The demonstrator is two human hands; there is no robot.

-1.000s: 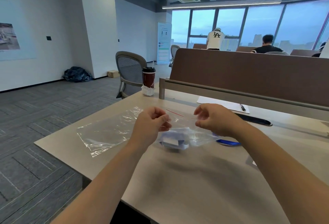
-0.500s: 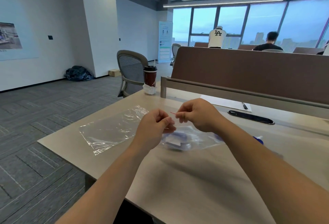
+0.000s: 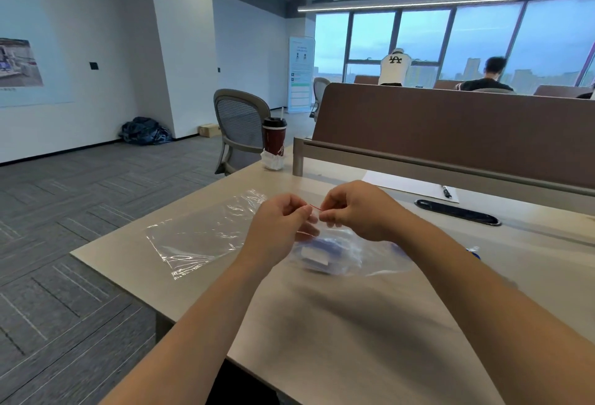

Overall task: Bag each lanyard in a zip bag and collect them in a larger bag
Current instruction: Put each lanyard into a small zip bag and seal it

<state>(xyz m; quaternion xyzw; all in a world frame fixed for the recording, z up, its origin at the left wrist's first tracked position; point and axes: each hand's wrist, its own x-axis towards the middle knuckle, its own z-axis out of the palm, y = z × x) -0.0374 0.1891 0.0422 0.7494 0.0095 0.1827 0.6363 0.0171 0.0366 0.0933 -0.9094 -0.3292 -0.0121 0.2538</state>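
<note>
Head view, one frame.

- Left grip [image 3: 280, 227] and right grip [image 3: 357, 211] are hovering over the surface [image 3: 354, 333], knuckles up and fingertips nearly meeting.
- Both grips are closing in a pinch on the top edge of the small zip bag [image 3: 370, 259]. A short run of its red seal line [image 3: 316, 208] is showing between the two thumbs.
- The small zip bag is hanging down from the pinch, with its lower part resting on the surface below the hands.
- The blue lanyard [image 3: 328, 243] is sitting bunched inside it, along with a white card [image 3: 314, 256]. Detail here is blurring.
- The larger bag [image 3: 199, 234], clear plastic, is lying flat on the surface just left of the left grip. I cannot tell which end is open.
- A red cup [image 3: 274, 140] is standing at the far corner.
- A sheet of paper [image 3: 402, 184] with a pen [image 3: 446, 191] on it is lying by the divider.
</note>
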